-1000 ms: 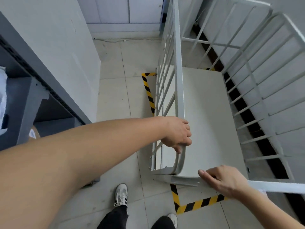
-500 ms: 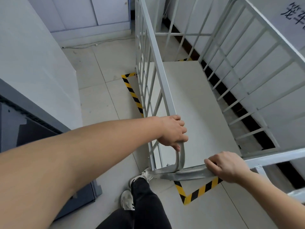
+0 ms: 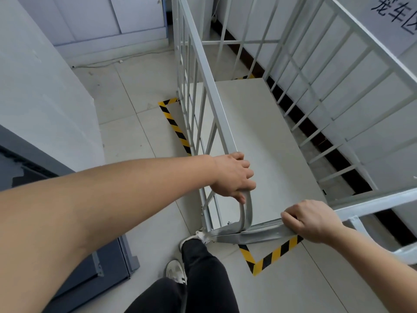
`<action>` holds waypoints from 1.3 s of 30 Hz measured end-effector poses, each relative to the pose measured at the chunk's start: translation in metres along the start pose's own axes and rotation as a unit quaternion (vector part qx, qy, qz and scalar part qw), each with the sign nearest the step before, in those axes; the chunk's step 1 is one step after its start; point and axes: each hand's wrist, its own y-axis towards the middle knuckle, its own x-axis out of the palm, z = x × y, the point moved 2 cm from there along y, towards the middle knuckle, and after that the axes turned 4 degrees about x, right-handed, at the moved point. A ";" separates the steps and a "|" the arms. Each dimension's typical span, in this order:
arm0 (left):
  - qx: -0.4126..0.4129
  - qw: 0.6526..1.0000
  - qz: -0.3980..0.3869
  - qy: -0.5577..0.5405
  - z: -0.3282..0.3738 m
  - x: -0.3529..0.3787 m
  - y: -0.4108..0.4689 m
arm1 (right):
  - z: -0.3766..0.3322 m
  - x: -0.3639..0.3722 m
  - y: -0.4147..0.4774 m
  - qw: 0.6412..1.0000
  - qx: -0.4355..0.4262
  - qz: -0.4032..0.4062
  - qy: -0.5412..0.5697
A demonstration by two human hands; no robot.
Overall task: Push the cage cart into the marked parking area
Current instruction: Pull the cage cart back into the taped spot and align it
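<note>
The white barred cage cart (image 3: 266, 136) stands in front of me, its flat base over the floor area outlined in yellow-black tape (image 3: 174, 126). My left hand (image 3: 233, 176) is closed around the rounded near corner of the cart's left side frame. My right hand (image 3: 312, 220) grips the cart's near lower rail beside the right side frame. A taped corner (image 3: 267, 256) shows on the floor just below the cart's near edge. My left foot touches the cart's near left corner.
A white wall with a paper sign (image 3: 397, 14) runs close along the cart's right side. A grey metal rack (image 3: 67, 256) and a white panel stand to my left. White cabinets (image 3: 108, 21) close off the far end.
The cart has rolled a little further over the taped outline. My left foot has stepped up to the cart's corner. Both hands keep their grips.
</note>
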 end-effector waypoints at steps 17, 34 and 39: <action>-0.001 1.000 -0.017 0.009 -0.002 -0.005 0.000 | -0.005 -0.008 0.001 1.000 0.004 -0.003 -0.015; -0.004 1.000 -0.013 -0.008 0.000 -0.007 0.003 | 0.004 -0.007 -0.001 1.000 0.009 -0.011 -0.012; -0.005 1.000 -0.010 -0.011 0.001 -0.006 0.003 | 0.003 -0.005 -0.002 1.000 0.001 -0.013 -0.012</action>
